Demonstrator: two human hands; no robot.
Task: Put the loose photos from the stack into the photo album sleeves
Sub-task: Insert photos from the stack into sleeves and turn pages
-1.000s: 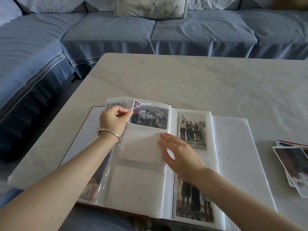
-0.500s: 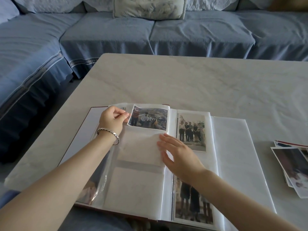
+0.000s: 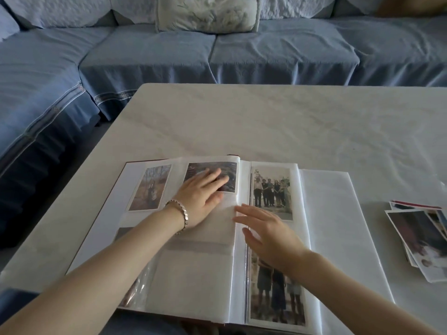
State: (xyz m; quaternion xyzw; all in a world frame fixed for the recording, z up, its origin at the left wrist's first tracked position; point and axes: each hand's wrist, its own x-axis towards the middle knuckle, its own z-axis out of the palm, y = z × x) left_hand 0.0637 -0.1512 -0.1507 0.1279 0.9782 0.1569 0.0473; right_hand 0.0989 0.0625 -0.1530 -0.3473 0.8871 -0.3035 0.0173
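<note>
From the head view, the photo album [image 3: 331,226] lies open on the table [image 3: 266,122], its near edge partly hidden by both forearms. The left hand [image 3: 200,197] lies flat with straight fingers, holding nothing and pressing a sleeved photo [image 3: 231,169] at the top of the left page; its fingers cover most of the print. The right hand [image 3: 268,235] is spread open and empty over the centre fold; whether it touches is unclear. The stack of loose photos [image 3: 420,240] sits well apart on the right, cut off by the frame edge.
</note>
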